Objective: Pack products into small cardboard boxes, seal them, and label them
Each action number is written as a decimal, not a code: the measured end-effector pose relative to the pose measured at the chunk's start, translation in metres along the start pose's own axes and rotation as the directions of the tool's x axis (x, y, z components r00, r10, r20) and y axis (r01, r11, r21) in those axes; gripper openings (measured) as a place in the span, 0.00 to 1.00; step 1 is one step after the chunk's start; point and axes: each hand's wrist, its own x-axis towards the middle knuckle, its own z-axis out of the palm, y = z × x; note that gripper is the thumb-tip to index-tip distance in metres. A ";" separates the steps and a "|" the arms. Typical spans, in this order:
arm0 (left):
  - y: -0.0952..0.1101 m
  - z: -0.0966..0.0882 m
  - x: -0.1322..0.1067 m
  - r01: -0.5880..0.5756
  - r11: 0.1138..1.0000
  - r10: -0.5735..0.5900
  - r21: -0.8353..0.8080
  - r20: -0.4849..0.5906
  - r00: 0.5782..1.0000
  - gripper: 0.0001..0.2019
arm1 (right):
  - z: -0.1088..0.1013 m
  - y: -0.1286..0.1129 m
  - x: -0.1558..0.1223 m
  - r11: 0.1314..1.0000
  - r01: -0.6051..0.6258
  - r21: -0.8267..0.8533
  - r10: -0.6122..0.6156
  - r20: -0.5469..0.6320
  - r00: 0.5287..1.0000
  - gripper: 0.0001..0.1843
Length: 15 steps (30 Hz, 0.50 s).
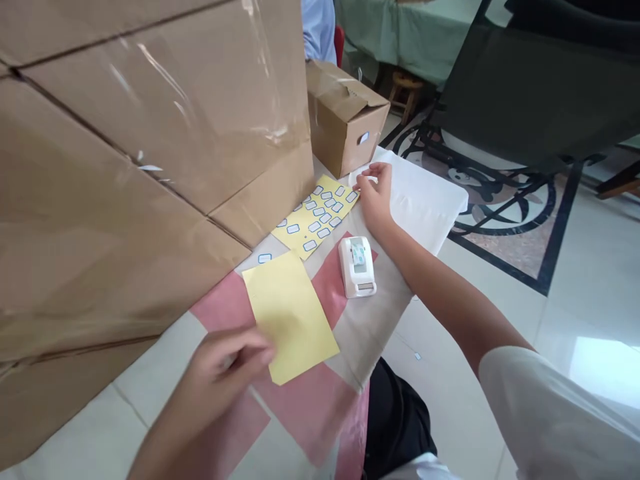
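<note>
A plain yellow sheet of paper [293,310] lies on the patterned tablecloth. My left hand [233,363], slightly blurred, is over its left edge with thumb and fingers drawn together; what they hold, if anything, I cannot make out. Beyond it is a yellow label sheet [320,213] covered with several small blue-edged white labels. My right hand [375,193] has its fingertips closed at the right corner of that sheet. A white handheld device [357,267] with a small window rests to the right of the plain sheet. One loose label [265,258] sits on the cloth.
Large taped cardboard boxes [165,127] are stacked along the left. A smaller carton [345,117] with a label stands at the table's far end. White cloth [420,190] hangs over the right edge. A dark folding chair [530,87] and a person's blue sleeve [319,30] are beyond.
</note>
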 end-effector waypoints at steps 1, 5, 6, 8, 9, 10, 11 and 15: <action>0.022 0.013 0.023 -0.017 1.000 0.016 0.020 0.031 0.999 0.13 | 0.000 0.000 0.001 0.999 0.027 -0.024 -0.026 0.017 1.000 0.19; 0.076 0.051 0.101 -0.205 0.963 0.208 0.173 0.003 0.978 0.07 | 0.002 0.000 0.006 0.997 0.035 -0.065 -0.032 0.056 0.998 0.18; 0.081 0.056 0.116 -0.235 0.943 0.237 0.235 0.020 0.971 0.11 | 0.003 0.001 0.007 0.998 0.029 -0.063 -0.025 0.062 0.998 0.18; 0.086 0.065 0.138 -0.273 0.894 0.257 0.356 0.092 0.962 0.19 | 0.004 0.002 0.009 0.998 0.015 -0.062 -0.010 0.080 0.997 0.18; 0.086 0.068 0.146 -0.280 0.871 0.251 0.405 0.124 0.960 0.21 | 0.004 0.003 0.009 0.998 0.009 -0.064 -0.003 0.088 0.996 0.18; 0.086 0.071 0.152 -0.281 0.853 0.241 0.440 0.144 0.960 0.22 | 0.005 0.004 0.010 0.998 0.003 -0.065 0.004 0.093 0.996 0.18; 0.085 0.073 0.157 -0.274 0.844 0.230 0.461 0.150 0.961 0.22 | 0.006 0.005 0.010 0.998 -0.002 -0.066 0.008 0.097 0.995 0.18; 0.079 0.078 0.162 -0.259 0.859 0.228 0.442 0.121 0.966 0.20 | 0.010 0.007 0.013 0.998 0.005 -0.060 0.002 0.110 0.994 0.18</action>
